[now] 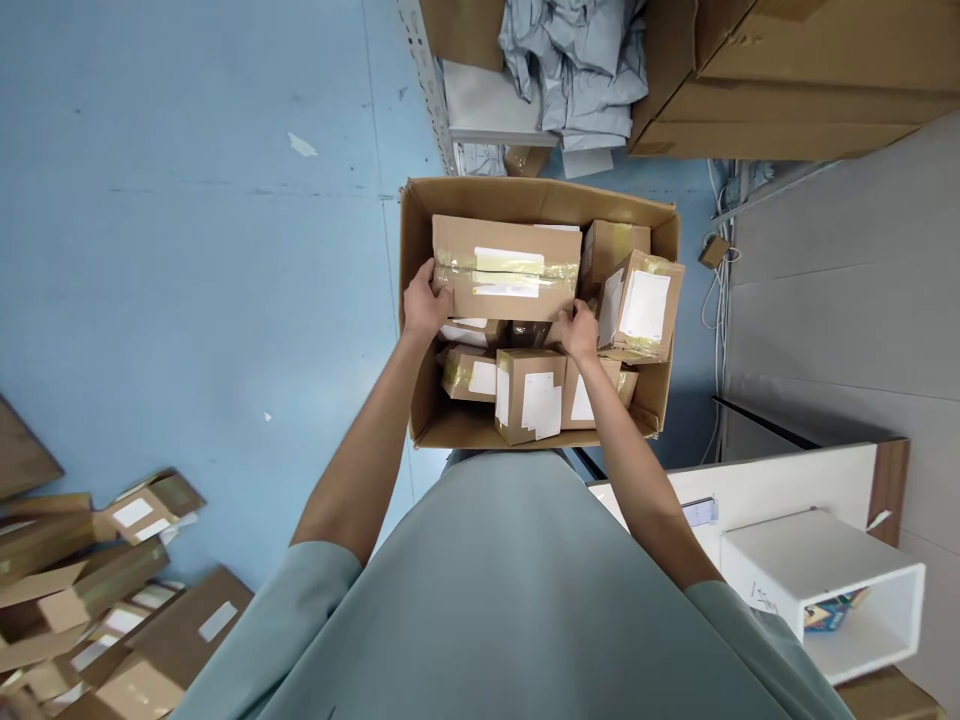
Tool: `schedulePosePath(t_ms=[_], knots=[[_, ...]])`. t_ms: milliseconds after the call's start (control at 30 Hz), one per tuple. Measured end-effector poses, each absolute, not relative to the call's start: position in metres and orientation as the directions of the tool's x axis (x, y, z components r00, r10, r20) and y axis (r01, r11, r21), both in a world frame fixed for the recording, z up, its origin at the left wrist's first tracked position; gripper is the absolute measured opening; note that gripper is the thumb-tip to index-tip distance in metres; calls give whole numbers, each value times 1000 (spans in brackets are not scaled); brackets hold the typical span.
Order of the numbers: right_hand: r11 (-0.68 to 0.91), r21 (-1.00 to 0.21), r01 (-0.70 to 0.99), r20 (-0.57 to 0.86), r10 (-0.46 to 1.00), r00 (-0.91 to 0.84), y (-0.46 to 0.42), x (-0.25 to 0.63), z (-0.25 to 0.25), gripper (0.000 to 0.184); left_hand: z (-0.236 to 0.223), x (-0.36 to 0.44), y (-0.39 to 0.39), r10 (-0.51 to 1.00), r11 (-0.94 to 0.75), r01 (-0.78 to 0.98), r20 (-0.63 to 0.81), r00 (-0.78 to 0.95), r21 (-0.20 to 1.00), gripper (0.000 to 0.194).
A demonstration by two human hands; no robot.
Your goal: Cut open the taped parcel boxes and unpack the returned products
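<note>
A long taped cardboard box (461,240) with a white label lies in the upper part of a large open carton (540,190). My left hand (426,300) grips its left end, thumb on the near face. At its lower right corner, my right hand (580,328) pinches the edge, fingers partly hidden. Below it in the carton sit a small labelled box (531,365), a flatter box (459,375) and other parcels. A tilted box (671,300) with a white label leans at the right side, next to another brown box (630,240).
Blue floor (210,250) spreads to the left, with a heap of cardboard boxes (157,630) at lower left. Grey plastic mailers (581,60) lie on a shelf above, beside big cartons (787,90). Cables (721,300) run along the right wall. A white cubby (825,560) stands at lower right.
</note>
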State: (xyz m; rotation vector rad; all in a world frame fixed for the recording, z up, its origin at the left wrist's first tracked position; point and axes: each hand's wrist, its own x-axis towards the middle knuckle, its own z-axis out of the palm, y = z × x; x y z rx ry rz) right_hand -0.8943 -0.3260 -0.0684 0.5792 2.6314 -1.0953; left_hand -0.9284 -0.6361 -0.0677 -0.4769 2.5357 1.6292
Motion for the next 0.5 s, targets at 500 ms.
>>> schedulePosePath(t_ms=[500], knots=[[714,-582,390,-47,449,-892,-196,-816,-3,84,-40,-823,-512,116,487,-114,-193,-974,866,44]])
